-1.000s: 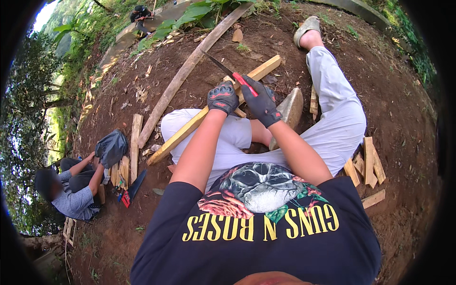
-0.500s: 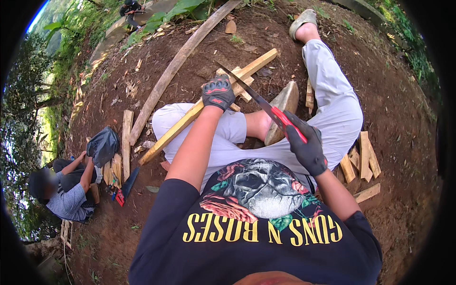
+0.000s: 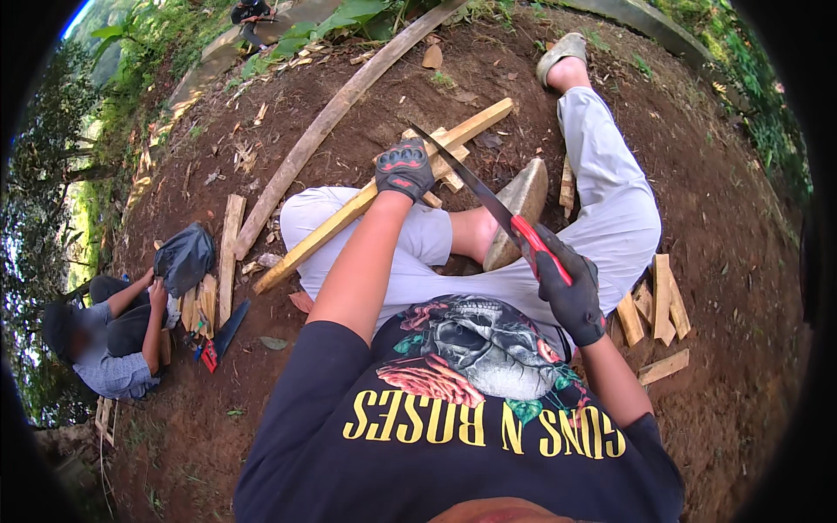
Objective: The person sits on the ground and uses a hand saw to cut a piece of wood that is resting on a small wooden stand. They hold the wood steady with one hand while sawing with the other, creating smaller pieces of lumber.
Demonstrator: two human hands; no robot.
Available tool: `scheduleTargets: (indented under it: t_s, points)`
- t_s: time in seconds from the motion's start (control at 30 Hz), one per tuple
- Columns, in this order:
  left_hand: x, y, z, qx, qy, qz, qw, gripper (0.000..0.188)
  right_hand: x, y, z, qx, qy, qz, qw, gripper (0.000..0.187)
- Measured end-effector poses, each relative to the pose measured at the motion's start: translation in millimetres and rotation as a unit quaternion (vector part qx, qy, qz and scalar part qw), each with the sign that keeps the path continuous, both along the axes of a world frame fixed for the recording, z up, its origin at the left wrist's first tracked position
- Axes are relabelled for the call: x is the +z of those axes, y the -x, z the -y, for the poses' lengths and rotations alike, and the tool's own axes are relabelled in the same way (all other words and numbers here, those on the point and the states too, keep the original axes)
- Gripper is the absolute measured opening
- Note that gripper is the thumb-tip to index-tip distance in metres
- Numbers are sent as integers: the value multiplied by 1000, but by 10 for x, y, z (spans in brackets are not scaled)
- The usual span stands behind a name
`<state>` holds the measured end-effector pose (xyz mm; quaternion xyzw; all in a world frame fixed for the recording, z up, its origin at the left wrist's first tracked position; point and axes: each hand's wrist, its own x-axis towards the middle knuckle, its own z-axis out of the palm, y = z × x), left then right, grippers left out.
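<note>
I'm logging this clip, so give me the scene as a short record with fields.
Left hand: gloved, closed over the wooden bar
Right hand: gloved, holding the red-handled saw
Saw blade: slants across the bar in view; contact unclear
Ground: brown soil, long pole, cut wood pieces at right
Co-worker: at left, hands at a dark bag

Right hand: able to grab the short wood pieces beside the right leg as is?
Probably not: the right hand is already holding the saw, and the right leg lies between it and the wood pieces.
</note>
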<state>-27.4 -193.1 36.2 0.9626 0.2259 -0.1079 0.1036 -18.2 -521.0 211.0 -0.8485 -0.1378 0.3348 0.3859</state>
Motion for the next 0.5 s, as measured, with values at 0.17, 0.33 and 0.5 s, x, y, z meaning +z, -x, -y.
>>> scheduleTargets:
  t_s: [0.17, 0.33, 0.5]
  points:
    - [37, -62, -15, -14, 4, -5, 1000, 33, -365, -187, -346, -10, -43, 62, 997, 41]
    - [-45, -89, -67, -15, -19, 21, 999, 32, -1402, -257, -1255, -50, -177, 232, 955, 40]
    - [-1, -27, -49, -7, -13, 46, 999, 28, -1390, -453, -1068, -37, -159, 43, 986, 42]
